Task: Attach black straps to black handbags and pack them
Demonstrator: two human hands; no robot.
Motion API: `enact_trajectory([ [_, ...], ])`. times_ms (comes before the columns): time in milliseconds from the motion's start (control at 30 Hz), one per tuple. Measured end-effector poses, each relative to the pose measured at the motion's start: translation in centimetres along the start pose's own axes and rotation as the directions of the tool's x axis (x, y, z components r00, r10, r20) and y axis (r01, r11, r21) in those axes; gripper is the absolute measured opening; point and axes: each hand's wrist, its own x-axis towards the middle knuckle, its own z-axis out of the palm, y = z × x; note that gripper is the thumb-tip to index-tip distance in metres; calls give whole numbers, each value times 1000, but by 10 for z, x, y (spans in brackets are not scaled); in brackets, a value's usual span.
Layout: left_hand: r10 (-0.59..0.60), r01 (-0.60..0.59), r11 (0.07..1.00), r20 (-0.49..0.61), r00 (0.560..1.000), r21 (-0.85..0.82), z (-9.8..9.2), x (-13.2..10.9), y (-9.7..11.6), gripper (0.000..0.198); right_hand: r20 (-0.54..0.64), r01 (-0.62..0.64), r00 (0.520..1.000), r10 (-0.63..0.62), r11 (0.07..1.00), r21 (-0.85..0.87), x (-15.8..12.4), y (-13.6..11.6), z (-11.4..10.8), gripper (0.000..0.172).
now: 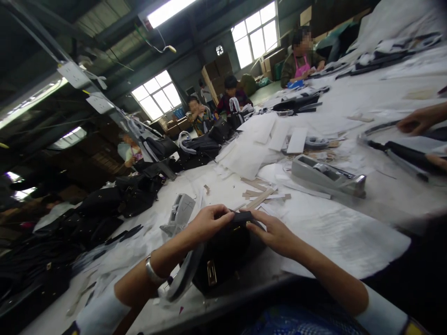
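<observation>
A black handbag (pixel 223 256) with a gold-coloured clasp stands at the near edge of the table in front of me. My left hand (pixel 213 221) pinches its top edge from the left, thumb and fingers closed on it. From the other side, my right hand (pixel 270 230) grips the same top edge close by, near a small gold stud. A grey-wrapped handle (pixel 186 274) curves down at the bag's left side. Just behind my left hand is a grey tape dispenser (pixel 181 209). The bag's underside and back are hidden.
A second tape dispenser (pixel 326 177) stands to the right, beside white sheets (pixel 342 237) and cardboard strips (pixel 260 195). Black bags (pixel 115 200) pile up at left. A co-worker's hands (pixel 422 118) handle a strap at far right. Other people sit along the table's far side.
</observation>
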Motion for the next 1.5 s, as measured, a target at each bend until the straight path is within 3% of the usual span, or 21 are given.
enact_trajectory([
  [200, -166, 171, 980, 52, 985, -98, -10, -3, 1, 45, 207, 106, 973, -105, 994, 5, 22, 13, -5, 29],
  [333, -155, 161, 981, 65, 986, -105, -9, -4, 6, 43, 259, 138, 957, -131, 990, -11, 27, 17, -7, 25],
  [533, -165, 165, 986, 12, 986, 1, -8, -6, 9, 45, 220, 158, 967, -129, 981, -117, 21, 13, 2, 21],
  [667, -210, 210, 977, -1, 978, 25, -12, -12, 12, 45, 218, 158, 966, -141, 986, -61, 17, 6, 10, 25],
  [900, -176, 174, 983, 28, 984, 60, -11, -25, 14, 42, 113, 50, 992, -56, 997, 56, 9, -4, 15, 20],
  [1200, -132, 136, 925, -35, 991, 355, -3, -31, 22, 36, -30, 44, 998, -50, 986, -158, 0, -13, 25, 17],
  [1400, -128, 125, 863, -27, 991, 489, 2, -29, 30, 35, -63, 55, 995, -71, 971, -231, -5, -13, 34, 18],
  [1500, -74, 110, 824, -87, 993, 556, 10, -29, 33, 29, -91, 42, 993, -68, 964, -261, -6, -13, 37, 17],
])
